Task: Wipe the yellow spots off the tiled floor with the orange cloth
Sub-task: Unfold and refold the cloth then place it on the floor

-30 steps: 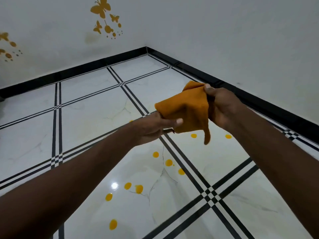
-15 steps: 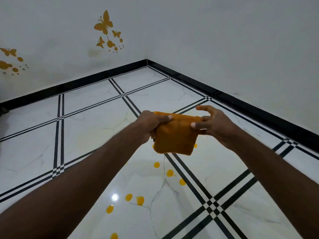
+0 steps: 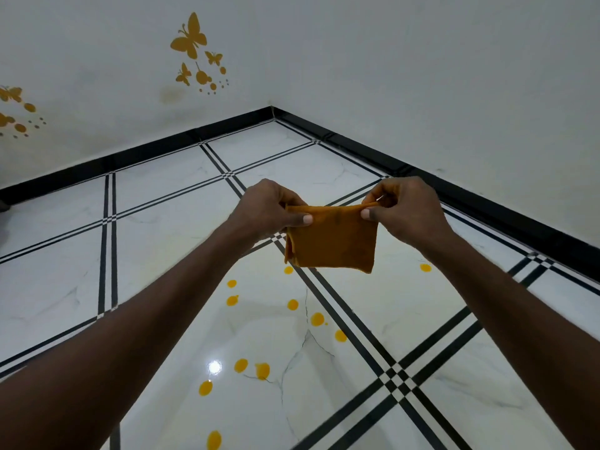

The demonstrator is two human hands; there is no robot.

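I hold the orange cloth [image 3: 332, 241] folded into a small square in the air above the floor. My left hand [image 3: 266, 209] pinches its upper left corner and my right hand [image 3: 406, 209] pinches its upper right corner. Several yellow spots [image 3: 292, 304] lie scattered on the white tiled floor [image 3: 162, 238] below and in front of me, running from under the cloth down to the bottom edge of the view. One lone yellow spot [image 3: 425, 267] sits to the right, beside my right forearm.
Black double stripes cross the glossy floor in a grid. A black skirting [image 3: 487, 203] runs along both white walls, which meet in a corner at the back. Yellow butterfly stickers [image 3: 191, 40] decorate the left wall.
The cloth went from a loose bunch to a neat folded square. Both hands now pinch its top corners, and my right hand has closed its fingers on the cloth.
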